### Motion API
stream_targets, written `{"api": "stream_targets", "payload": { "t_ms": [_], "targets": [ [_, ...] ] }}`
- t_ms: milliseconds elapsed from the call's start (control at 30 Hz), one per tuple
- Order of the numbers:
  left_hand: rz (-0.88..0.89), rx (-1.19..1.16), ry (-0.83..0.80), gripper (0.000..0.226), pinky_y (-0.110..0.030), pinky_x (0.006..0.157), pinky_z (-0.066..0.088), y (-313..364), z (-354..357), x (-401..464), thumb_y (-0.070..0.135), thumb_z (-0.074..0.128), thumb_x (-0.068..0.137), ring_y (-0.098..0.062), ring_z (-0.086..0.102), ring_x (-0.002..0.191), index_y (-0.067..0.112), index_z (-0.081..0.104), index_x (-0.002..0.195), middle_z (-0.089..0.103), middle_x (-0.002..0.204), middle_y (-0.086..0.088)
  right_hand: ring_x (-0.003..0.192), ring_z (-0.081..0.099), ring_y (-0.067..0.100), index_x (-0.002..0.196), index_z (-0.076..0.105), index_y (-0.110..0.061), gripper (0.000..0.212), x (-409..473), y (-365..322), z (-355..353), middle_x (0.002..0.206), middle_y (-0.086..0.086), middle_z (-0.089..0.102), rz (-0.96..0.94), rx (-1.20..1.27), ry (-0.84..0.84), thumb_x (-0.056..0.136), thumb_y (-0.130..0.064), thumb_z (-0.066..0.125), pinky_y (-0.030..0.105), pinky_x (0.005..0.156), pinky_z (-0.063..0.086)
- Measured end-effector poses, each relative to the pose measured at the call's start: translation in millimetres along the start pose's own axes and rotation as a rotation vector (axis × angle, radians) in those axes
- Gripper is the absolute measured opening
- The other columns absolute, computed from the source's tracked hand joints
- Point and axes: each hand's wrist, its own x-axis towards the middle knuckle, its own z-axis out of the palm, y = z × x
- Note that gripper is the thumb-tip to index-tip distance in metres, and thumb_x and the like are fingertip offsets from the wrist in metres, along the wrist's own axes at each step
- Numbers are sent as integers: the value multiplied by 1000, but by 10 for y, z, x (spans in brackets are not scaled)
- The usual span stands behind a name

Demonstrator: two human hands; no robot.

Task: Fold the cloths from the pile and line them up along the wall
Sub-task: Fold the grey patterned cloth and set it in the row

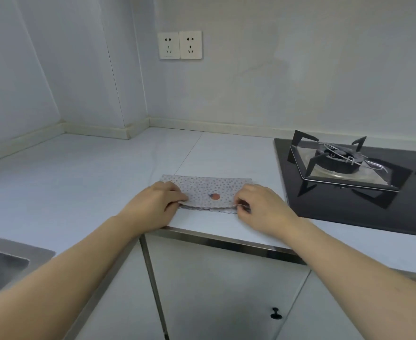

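So right now I've got one spotted grey cloth [207,191] lying flat on the white table [91,173], close to the front edge and just left of the black gas hob [349,177]. It's already folded into a long strip, and the long axis runs left to right, pretty much parallel to the back wall [275,69]. That's the bit that matters: the wall is straight ahead of me, past the cloth, with a good stretch of table between the two.

My left hand [156,203] sits at the left end and my right hand [258,206] at the right end, so each end has its own hand and neither one is really nearer. The left fingers [177,196] are curled down over the near left corner, thumb tucked under the layers as far as I can tell. The right fingers [242,201] are pinched together on the near right corner, lifting the top layer a touch. So both are closed on fabric, not spread.

My guess is the next fold goes either end to end or near edge away from me, and then it slides forward to the wall. No pile in view and nothing lined up along the wall yet, so I reckon this is early days.
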Motion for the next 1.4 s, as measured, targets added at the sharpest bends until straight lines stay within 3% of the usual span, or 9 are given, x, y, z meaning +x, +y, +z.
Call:
{"api": "stream_targets", "payload": {
  "t_ms": [200, 333, 467, 667, 767, 1033, 1200, 1300, 1400],
  "targets": [
    [-59, -130, 1, 43, -23, 93, 41, -108, 84, 15, 44, 44, 86, -9, 51, 100, 26, 69, 117, 60, 110, 11, 101, 42, 6, 102, 58, -29, 20, -33, 14, 91, 101, -18, 48, 111, 150, 10, 83, -35, 59, 24, 91, 36],
    [-2, -61, 63, 16, -32, 78, 46, -165, 123, 84, 22, 54, 96, -14, 49, 85, 16, 68, 101, 59, 94, 6, 108, 39, 6, 109, 56, -33, 33, -8, 28, 93, 110, -18, 47, 158, 178, -25, 82, -49, 62, 26, 97, 33],
    [-198, -205, 34, 15, -37, 70, 46, -88, 45, 123, 19, 43, 102, -22, 55, 80, 17, 57, 96, 61, 87, 0, 108, 38, 9, 112, 57, -29, 39, 17, 38, 91, 112, -15, 47, 223, 173, -44, 81, -52, 65, 28, 98, 33],
    [-235, -346, 2, 6, -35, 70, 47, 67, -154, 124, 28, 48, 100, -19, 58, 81, 27, 53, 98, 63, 87, 0, 66, 48, 5, 77, 66, -19, 14, 13, 133, 78, 72, -8, 56, 361, 531, 155, 86, -30, 69, 20, 61, 36],
    [-209, -450, -31, 11, -31, 71, 48, 129, -262, 127, 25, 62, 91, -14, 59, 80, 27, 53, 97, 63, 88, 6, 53, 43, -2, 79, 69, -11, 14, -10, 165, 40, 66, -5, 54, 426, 730, 256, 85, -23, 71, 10, 53, 34],
    [-321, -358, -10, 19, -22, 49, 39, 161, -409, 187, 34, 71, 86, -3, 44, 43, 21, 63, 74, 55, 56, 6, 71, 51, 12, 84, 68, -10, 14, -32, 165, 14, 78, 10, 61, 431, 772, 294, 93, -17, 61, 19, 66, 39],
    [-289, -323, -24, 33, -29, 49, 36, 218, -451, 203, 40, 66, 88, -11, 36, 44, 10, 65, 74, 43, 52, 1, 73, 51, 10, 79, 65, -17, 21, -53, 116, -43, 79, 3, 60, 423, 774, 364, 96, -12, 54, 17, 66, 38],
    [-255, -329, 0, 27, -26, 50, 38, 283, -509, 199, 43, 61, 90, -9, 43, 47, 22, 67, 75, 53, 56, -3, 70, 52, -1, 76, 63, -14, 24, -29, 35, -146, 75, -3, 59, 440, 943, 488, 95, -5, 50, 17, 72, 39],
    [-249, -396, 73, 15, -24, 51, 41, 340, -562, 210, 39, 61, 91, -9, 52, 53, 28, 60, 82, 62, 63, 3, 70, 46, 10, 73, 57, -10, 23, 53, 4, -329, 71, 4, 49, 458, 1018, 630, 91, -4, 45, 27, 68, 33]
  ]
}}
